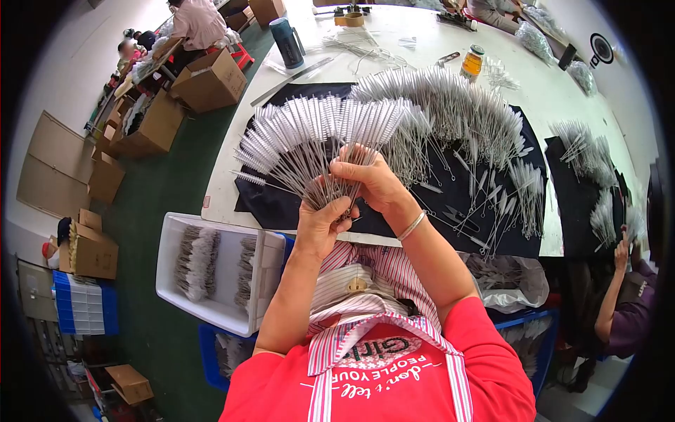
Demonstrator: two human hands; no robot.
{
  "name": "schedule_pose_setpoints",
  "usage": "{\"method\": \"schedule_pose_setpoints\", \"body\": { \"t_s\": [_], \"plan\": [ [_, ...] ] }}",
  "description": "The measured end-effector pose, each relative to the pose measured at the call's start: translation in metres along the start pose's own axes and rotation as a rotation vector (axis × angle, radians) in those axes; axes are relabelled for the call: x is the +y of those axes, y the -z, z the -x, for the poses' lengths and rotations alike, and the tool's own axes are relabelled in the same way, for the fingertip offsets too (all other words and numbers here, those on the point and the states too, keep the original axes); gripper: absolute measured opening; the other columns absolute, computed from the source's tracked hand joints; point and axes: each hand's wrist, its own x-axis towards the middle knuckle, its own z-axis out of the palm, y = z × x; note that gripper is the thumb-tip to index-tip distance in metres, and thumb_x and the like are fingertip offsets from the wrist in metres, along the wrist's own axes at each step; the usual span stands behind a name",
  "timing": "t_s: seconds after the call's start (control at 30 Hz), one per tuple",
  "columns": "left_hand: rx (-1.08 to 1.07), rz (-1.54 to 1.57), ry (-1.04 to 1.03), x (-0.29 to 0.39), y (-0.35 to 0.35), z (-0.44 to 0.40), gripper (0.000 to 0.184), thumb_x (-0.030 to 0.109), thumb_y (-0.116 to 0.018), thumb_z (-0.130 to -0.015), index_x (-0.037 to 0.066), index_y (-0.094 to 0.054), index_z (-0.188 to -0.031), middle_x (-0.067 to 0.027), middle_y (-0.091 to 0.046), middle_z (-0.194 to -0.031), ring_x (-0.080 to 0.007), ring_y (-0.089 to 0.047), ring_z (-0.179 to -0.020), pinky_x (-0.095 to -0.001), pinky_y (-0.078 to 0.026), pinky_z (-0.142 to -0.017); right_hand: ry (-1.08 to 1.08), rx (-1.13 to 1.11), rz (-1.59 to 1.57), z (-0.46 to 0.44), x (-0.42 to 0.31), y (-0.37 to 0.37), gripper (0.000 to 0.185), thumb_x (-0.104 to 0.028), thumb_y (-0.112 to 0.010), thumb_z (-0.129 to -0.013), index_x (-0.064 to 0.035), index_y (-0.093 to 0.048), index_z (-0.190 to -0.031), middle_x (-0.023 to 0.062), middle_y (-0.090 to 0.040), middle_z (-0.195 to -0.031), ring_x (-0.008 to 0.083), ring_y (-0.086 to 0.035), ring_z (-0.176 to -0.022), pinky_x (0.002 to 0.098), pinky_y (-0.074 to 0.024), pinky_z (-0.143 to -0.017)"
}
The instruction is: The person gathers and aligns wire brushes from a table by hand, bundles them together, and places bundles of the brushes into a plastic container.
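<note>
A fanned bundle of thin wire brushes [302, 130] with white bristle heads is held up over the front of the table. My left hand [325, 224] is closed around the wire stems at the bottom of the bundle. Just above it, my right hand [365, 179] grips the stems from the right side, its thumb across them. Behind and to the right, a large heap of similar brushes [450, 105] lies on a dark cloth [422, 218]. Small scissors [460, 219] rest on the cloth to the right of my hands.
A white bin [261, 281] with brushes stands below the table's front left. On the white table [232, 158] are a dark mug [285, 43], a metal ruler [292, 81] and a yellow jar [472, 63]. A co-worker [629, 302] is at the right, beside more brushes [587, 151].
</note>
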Motion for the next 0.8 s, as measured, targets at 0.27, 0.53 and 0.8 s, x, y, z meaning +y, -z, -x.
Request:
{"method": "schedule_pose_setpoints", "body": {
  "t_s": [0.27,0.53,0.8],
  "plan": [
    [0.072,-0.142,-0.021,0.003,-0.007,0.004,0.024,-0.001,-0.065,-0.076,0.005,-0.054,-0.097,-0.0063,-0.061,-0.080,-0.0125,-0.058,-0.057,-0.0188,-0.037,-0.039,-0.131,-0.135,-0.149,0.003,0.004,0.009,0.059,-0.015,-0.072,-0.076,-0.0002,-0.042,-0.124,0.0081,-0.058,-0.099,0.0215,-0.061,-0.091,0.0372,-0.0501,-0.083],
    [-0.188,-0.331,0.500,-0.007,0.027,0.012,0.017,0.008,-0.065,-0.076,0.000,-0.055,-0.087,-0.0083,-0.057,-0.073,-0.0122,-0.053,-0.054,-0.0200,-0.035,-0.039,-0.230,-0.324,-0.334,0.017,0.033,0.022,0.065,-0.021,-0.074,-0.074,0.0008,-0.041,-0.126,0.0208,-0.053,-0.118,0.0318,-0.057,-0.104,0.0441,-0.0493,-0.086],
    [0.153,-0.691,-0.008,-0.011,0.026,0.006,0.036,0.010,-0.068,-0.070,-0.003,-0.051,-0.099,-0.0068,-0.060,-0.084,-0.0221,-0.060,-0.080,-0.0322,-0.049,-0.070,-0.111,0.239,-0.110,0.019,0.062,-0.004,0.020,0.002,-0.063,-0.074,0.0007,-0.057,-0.092,0.0052,-0.059,-0.078,0.0155,-0.060,-0.066,0.0308,-0.0522,-0.061]
  ]
}}
